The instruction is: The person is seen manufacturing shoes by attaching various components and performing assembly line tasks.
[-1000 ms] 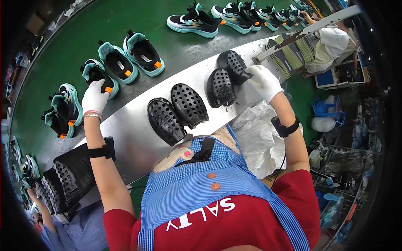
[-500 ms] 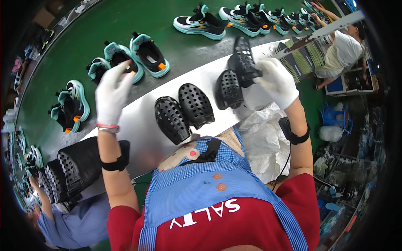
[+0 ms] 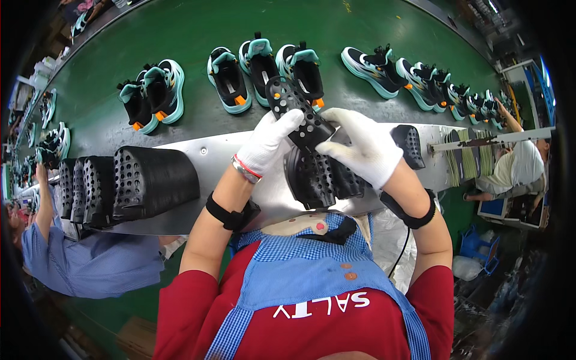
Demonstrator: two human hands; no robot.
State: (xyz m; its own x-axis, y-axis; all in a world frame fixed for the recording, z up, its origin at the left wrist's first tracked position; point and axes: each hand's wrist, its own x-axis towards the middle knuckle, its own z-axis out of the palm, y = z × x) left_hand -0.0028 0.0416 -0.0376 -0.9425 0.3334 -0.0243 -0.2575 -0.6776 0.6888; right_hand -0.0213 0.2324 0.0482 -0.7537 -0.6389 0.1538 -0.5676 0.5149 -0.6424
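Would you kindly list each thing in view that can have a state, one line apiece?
left hand: gloved, gripping the perforated black insert.
right hand: gloved, gripping the same insert.
perforated black insert: held up off the shelf, tilted.
black inserts below: lying on the metal shelf.
teal sneakers: resting on the green belt, unlaced.

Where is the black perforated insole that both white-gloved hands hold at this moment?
In the head view, the black perforated insole is near the centre, held between the left hand and right hand, above the metal shelf and just below the teal-and-black sneakers.
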